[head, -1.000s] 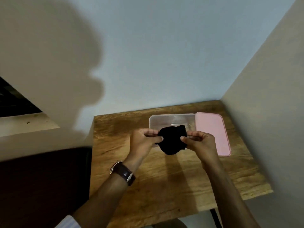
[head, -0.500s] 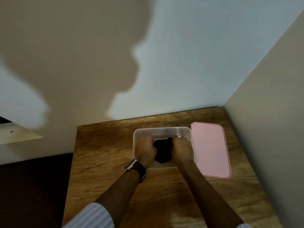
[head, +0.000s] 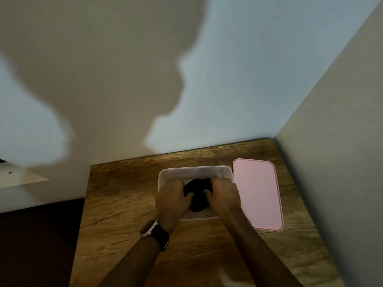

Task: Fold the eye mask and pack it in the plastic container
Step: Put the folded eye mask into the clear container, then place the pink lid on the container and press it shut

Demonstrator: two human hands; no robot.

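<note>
The folded black eye mask (head: pixel 198 195) lies inside the clear plastic container (head: pixel 194 169) on the wooden table. My left hand (head: pixel 173 198) grips the mask's left side and my right hand (head: pixel 222 195) grips its right side, fingers curled onto the fabric. Both hands reach down into the container and hide much of its near wall and floor. A dark watch sits on my left wrist.
The container's pink lid (head: pixel 258 193) lies flat just right of the container. The wooden table (head: pixel 116 204) stands in a corner, with a wall behind and another close on the right. A dark surface lies to the table's left.
My hands carried the mask from above the table's middle forward and down into the container. Since half a second ago they hold it in the same place there.
</note>
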